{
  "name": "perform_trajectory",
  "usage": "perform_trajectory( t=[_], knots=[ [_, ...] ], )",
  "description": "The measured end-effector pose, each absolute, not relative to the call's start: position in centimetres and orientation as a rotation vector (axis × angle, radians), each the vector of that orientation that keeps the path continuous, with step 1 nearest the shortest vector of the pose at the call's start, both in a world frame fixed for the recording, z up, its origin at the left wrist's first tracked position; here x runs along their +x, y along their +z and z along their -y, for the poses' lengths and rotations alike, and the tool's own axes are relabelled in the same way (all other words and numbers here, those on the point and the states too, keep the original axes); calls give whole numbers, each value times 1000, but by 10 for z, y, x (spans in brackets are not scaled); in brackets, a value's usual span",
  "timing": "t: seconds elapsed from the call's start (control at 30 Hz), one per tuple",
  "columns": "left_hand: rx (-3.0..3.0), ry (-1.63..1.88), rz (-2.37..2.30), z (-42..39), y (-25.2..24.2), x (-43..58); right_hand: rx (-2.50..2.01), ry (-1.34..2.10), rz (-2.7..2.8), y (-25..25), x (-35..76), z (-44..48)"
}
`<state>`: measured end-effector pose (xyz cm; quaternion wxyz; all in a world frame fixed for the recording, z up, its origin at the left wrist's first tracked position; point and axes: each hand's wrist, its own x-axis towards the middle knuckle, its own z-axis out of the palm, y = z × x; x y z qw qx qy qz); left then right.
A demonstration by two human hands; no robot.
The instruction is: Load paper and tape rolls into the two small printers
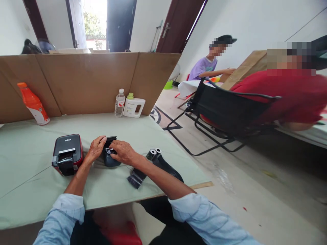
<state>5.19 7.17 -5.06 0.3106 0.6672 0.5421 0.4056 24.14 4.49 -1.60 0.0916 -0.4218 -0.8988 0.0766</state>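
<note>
On the green-covered table stands a small dark device [111, 161] with its black lid raised. My left hand [96, 148] is at the lid's left side, its fingers together against the edge. From the right, my right hand [123, 151] reaches over the device's opening, fingers bent inward; what its fingertips hold is too small to make out. Left of my left hand sits a black and red printer-like box [67, 153]. Two dark rolls with white cores [151, 154] and a flattened black strip [136, 178] lie near my right forearm.
A cardboard screen [89, 81] lines the table's back. Before it stand an orange bottle [34, 104], a clear bottle [119, 103] and a white jug [134, 107]. Two people sit at the right, one on a black folding chair [224, 109].
</note>
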Motion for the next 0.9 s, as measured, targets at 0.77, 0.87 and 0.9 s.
perform_trajectory(
  t=[0.77,0.87,0.9],
  knots=[
    [1766,1067,-1438,-78,-59,53,-1183,391,2414,-31,261,-45],
    [1773,1071,-1441,-79,-60,53,-1094,358,2316,-43,263,-46],
    [1773,1070,-1441,-79,-60,53,-1075,350,2289,-47,263,-46]
  ],
)
